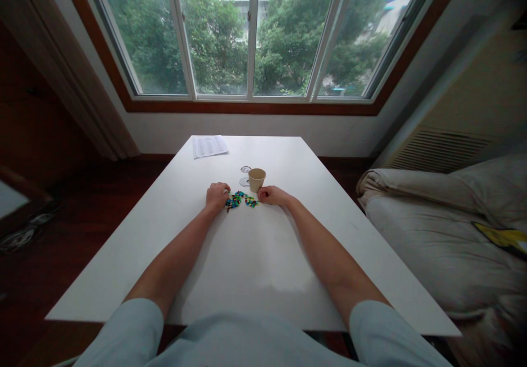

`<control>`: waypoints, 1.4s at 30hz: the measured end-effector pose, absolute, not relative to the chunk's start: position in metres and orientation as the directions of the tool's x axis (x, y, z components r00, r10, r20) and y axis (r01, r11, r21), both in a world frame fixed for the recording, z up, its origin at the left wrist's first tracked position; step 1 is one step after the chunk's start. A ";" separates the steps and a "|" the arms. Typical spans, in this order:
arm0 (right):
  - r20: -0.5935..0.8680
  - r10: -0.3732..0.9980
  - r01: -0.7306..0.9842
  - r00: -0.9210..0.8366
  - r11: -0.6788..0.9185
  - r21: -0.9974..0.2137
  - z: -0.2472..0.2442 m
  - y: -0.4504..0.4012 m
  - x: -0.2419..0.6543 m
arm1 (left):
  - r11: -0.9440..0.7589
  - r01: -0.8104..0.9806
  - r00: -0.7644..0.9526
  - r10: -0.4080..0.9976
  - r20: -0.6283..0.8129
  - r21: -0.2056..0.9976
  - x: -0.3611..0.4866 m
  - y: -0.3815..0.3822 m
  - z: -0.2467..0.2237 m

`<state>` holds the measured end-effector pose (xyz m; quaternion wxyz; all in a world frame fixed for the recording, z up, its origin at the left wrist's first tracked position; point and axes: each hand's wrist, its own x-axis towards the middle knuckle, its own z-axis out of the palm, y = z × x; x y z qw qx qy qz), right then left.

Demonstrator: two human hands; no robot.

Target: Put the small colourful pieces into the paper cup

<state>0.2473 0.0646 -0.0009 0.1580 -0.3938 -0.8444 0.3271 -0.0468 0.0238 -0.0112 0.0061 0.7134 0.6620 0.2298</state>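
In the head view, resting both hands by two loose clusters of small colourful pieces (235, 199) on the white tabletop (255, 252): at the left edge with the left hand (217, 195), at the right edge, just beside the beige cup (257, 180), with the right hand (272, 195). Cannot tell either grip as apart, together or clamped (fingertips too small to read). Apparently picking through pieces; calling next for delicate pinching.

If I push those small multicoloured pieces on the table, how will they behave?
The small multicoloured pieces seem loose and spread out, so they'd probably scatter rather than move together. Being tiny, each is likely light. The smooth-looking white tabletop may let them slide easily.
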 end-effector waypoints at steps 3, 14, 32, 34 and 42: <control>0.016 0.745 0.557 -0.667 0.512 -0.654 0.000 0.063 0.241 | -0.117 0.946 0.018 0.949 0.314 0.301 -0.046 0.023 -0.010; 0.008 0.752 0.554 -0.659 0.493 -0.671 0.002 0.058 0.235 | -0.124 0.945 0.026 0.950 0.311 0.302 -0.045 0.022 -0.009; 0.107 0.796 0.619 -0.595 0.539 -0.572 -0.002 0.052 0.224 | -0.277 0.900 0.167 0.932 0.320 0.338 -0.038 0.022 -0.008; 0.124 0.800 0.607 -0.587 0.537 -0.586 -0.005 0.053 0.224 | -0.300 0.892 0.191 0.928 0.319 0.339 -0.037 0.021 -0.009; 0.160 0.817 0.550 -0.554 0.503 -0.667 -0.009 0.054 0.228 | -0.312 0.881 0.198 0.926 0.322 0.356 -0.037 0.020 -0.011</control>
